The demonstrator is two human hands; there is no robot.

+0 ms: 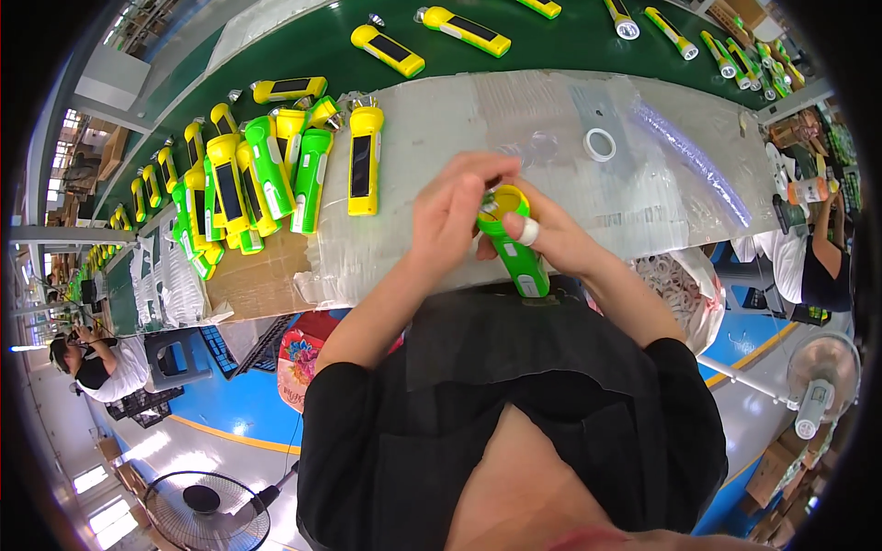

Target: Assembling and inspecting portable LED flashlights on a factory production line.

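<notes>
A green and yellow flashlight (520,262) stands tilted in front of my chest, its wide yellow head facing up and uncapped. My right hand (556,234) grips it just below the head; a white band wraps the thumb. My left hand (450,209) is at the head's left rim with bent fingers, beside a small silvery part (489,204). What those fingers pinch is mostly hidden. On the table to the left lies a single yellow flashlight (365,165) with a dark panel, next to a heap of green and yellow flashlights (266,174).
A white ring (599,144) and a bubble-wrap strip (694,161) lie on the plastic-covered table (441,119). Beyond runs a green belt (551,46) carrying several flashlights. A bag of clear rings (675,294) is at my right. Fans stand behind; other people sit at both sides.
</notes>
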